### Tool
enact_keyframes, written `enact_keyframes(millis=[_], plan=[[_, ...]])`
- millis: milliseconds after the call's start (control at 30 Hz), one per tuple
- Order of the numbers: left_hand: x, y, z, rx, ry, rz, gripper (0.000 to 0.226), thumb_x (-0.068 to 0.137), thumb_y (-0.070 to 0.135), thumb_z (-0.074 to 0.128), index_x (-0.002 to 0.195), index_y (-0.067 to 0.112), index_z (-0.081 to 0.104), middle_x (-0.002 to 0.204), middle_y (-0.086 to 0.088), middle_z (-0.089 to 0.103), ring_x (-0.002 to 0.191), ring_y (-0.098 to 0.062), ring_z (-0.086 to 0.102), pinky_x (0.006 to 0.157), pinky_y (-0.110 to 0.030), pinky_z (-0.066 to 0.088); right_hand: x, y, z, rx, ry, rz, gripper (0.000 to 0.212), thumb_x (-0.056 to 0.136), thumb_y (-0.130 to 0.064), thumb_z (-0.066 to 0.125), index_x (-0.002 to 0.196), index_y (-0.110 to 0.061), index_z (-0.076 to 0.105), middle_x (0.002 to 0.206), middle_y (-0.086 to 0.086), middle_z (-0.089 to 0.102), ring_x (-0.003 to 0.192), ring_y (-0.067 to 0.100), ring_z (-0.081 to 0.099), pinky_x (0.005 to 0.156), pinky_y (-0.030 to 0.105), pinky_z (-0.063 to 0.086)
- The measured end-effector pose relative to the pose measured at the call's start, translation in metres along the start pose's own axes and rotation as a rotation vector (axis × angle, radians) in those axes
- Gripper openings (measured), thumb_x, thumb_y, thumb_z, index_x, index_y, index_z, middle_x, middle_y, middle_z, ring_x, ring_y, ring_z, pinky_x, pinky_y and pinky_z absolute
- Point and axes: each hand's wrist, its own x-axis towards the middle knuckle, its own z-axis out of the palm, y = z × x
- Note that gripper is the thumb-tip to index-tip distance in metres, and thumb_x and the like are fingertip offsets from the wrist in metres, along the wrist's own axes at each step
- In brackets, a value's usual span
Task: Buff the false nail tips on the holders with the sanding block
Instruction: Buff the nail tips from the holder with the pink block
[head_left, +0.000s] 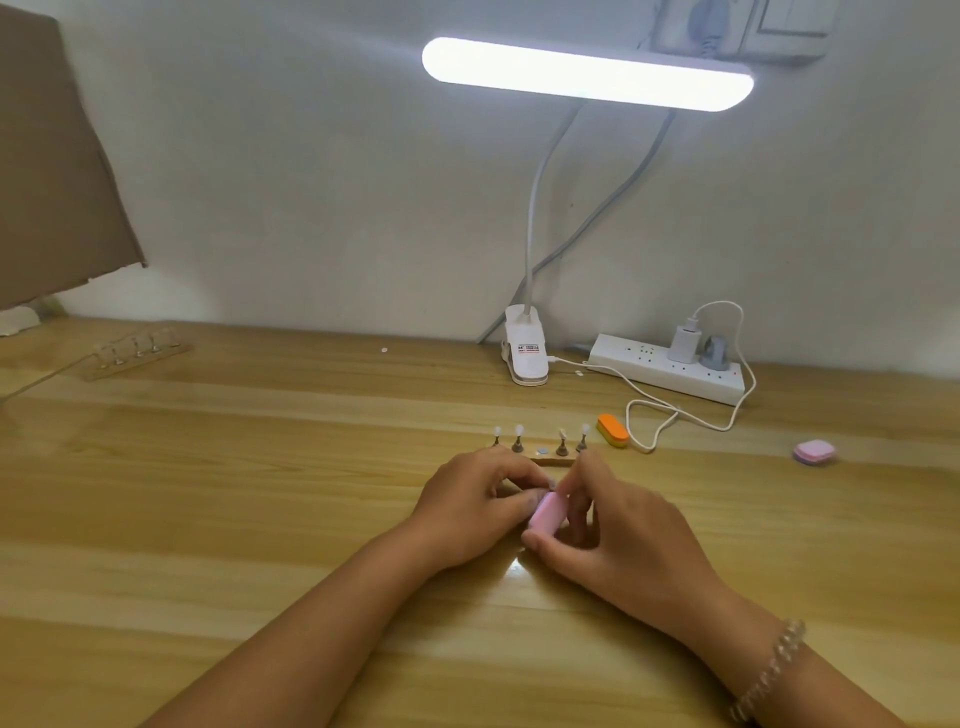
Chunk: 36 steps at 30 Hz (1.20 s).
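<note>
My right hand (613, 535) grips a pink sanding block (546, 512) between thumb and fingers, low over the wooden table. My left hand (480, 496) is curled right beside it, fingertips pinching something small against the block's top end; the thing itself is hidden by my fingers. Just behind my hands stands a wooden base (550, 457) with several small holders, each carrying a pale false nail tip (518, 430). One slot in the middle of the base shows only a grey disc (542, 449).
An orange sanding block (613, 429) lies right of the base, a second pink block (814, 451) farther right. A clip lamp (525, 348), power strip (670, 368) and white cable (649, 415) sit at the back. Another holder rack (137, 352) stands far left by a cardboard sheet (52, 171).
</note>
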Motion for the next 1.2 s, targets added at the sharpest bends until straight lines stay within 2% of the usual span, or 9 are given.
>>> enact_keyframes(millis=[167, 333, 500, 633, 733, 833, 900, 1033, 1200], plan=[[0.002, 0.001, 0.000, 0.027, 0.026, -0.029, 0.014, 0.090, 0.029, 0.068, 0.097, 0.039, 0.076, 0.091, 0.020, 0.065, 0.084, -0.003, 0.064, 0.085, -0.038, 0.053, 0.001, 0.002, -0.002, 0.027, -0.005, 0.020, 0.041, 0.068, -0.066, 0.059, 0.087, -0.033, 0.046, 0.079, -0.021, 0.060, 0.068, 0.002, 0.056, 0.058, 0.027, 0.044], [0.002, 0.001, 0.002, 0.067, 0.033, -0.033, 0.012, 0.090, 0.030, 0.068, 0.096, 0.038, 0.075, 0.089, 0.020, 0.063, 0.082, -0.001, 0.060, 0.086, -0.036, 0.051, 0.002, 0.005, -0.004, 0.070, 0.140, 0.104, 0.040, 0.067, -0.060, 0.064, 0.086, -0.030, 0.045, 0.076, -0.016, 0.059, 0.062, 0.006, 0.057, 0.059, 0.035, 0.048], [0.001, 0.000, 0.002, 0.039, 0.029, -0.022, 0.017, 0.090, 0.026, 0.067, 0.098, 0.038, 0.076, 0.096, 0.015, 0.065, 0.091, -0.006, 0.064, 0.087, -0.039, 0.052, 0.002, 0.004, 0.000, -0.022, 0.031, 0.053, 0.046, 0.065, -0.072, 0.055, 0.086, -0.032, 0.043, 0.075, -0.019, 0.059, 0.066, 0.005, 0.057, 0.057, 0.028, 0.043], [0.002, -0.002, 0.002, 0.058, 0.031, -0.024, 0.014, 0.091, 0.028, 0.068, 0.099, 0.037, 0.076, 0.097, 0.015, 0.066, 0.093, -0.006, 0.063, 0.088, -0.038, 0.051, 0.005, 0.008, -0.002, 0.035, 0.129, 0.133, 0.043, 0.067, -0.067, 0.061, 0.085, -0.031, 0.044, 0.072, -0.017, 0.061, 0.066, 0.004, 0.059, 0.060, 0.033, 0.047], [0.002, -0.002, 0.002, 0.032, 0.033, -0.019, 0.017, 0.091, 0.025, 0.067, 0.098, 0.037, 0.076, 0.094, 0.019, 0.066, 0.088, -0.001, 0.065, 0.086, -0.035, 0.052, 0.004, 0.006, 0.001, 0.002, 0.065, 0.093, 0.044, 0.064, -0.069, 0.058, 0.084, -0.032, 0.045, 0.072, -0.019, 0.061, 0.064, 0.003, 0.058, 0.056, 0.030, 0.045], [0.003, -0.003, 0.003, 0.003, 0.064, -0.013, 0.011, 0.090, 0.025, 0.070, 0.094, 0.034, 0.072, 0.093, 0.018, 0.071, 0.069, 0.006, 0.059, 0.075, -0.029, 0.050, 0.009, 0.012, -0.003, 0.154, 0.229, 0.200, 0.039, 0.069, -0.054, 0.070, 0.089, -0.028, 0.050, 0.076, -0.015, 0.064, 0.062, 0.004, 0.057, 0.063, 0.036, 0.049], [0.003, -0.003, 0.004, -0.003, 0.069, -0.003, 0.009, 0.090, 0.024, 0.070, 0.091, 0.033, 0.069, 0.093, 0.017, 0.071, 0.060, 0.009, 0.053, 0.068, -0.025, 0.042, 0.009, 0.016, -0.005, 0.249, 0.236, 0.210, 0.034, 0.073, -0.043, 0.074, 0.091, -0.026, 0.050, 0.079, -0.012, 0.065, 0.063, 0.004, 0.057, 0.064, 0.035, 0.048], [0.001, -0.002, 0.003, 0.038, 0.024, 0.021, 0.013, 0.093, 0.025, 0.064, 0.095, 0.036, 0.070, 0.094, 0.022, 0.070, 0.060, 0.011, 0.051, 0.068, -0.026, 0.040, 0.003, 0.008, 0.001, 0.186, 0.043, 0.042, 0.033, 0.073, -0.054, 0.067, 0.094, -0.034, 0.051, 0.089, -0.021, 0.065, 0.063, -0.003, 0.056, 0.059, 0.021, 0.037], [0.001, -0.002, 0.003, 0.076, 0.021, 0.025, 0.017, 0.096, 0.027, 0.061, 0.100, 0.040, 0.071, 0.092, 0.027, 0.065, 0.064, 0.014, 0.050, 0.065, -0.021, 0.034, 0.006, 0.012, 0.000, 0.150, 0.135, 0.072, 0.027, 0.079, -0.049, 0.072, 0.094, -0.034, 0.056, 0.086, -0.020, 0.065, 0.063, -0.003, 0.054, 0.061, 0.026, 0.040]])
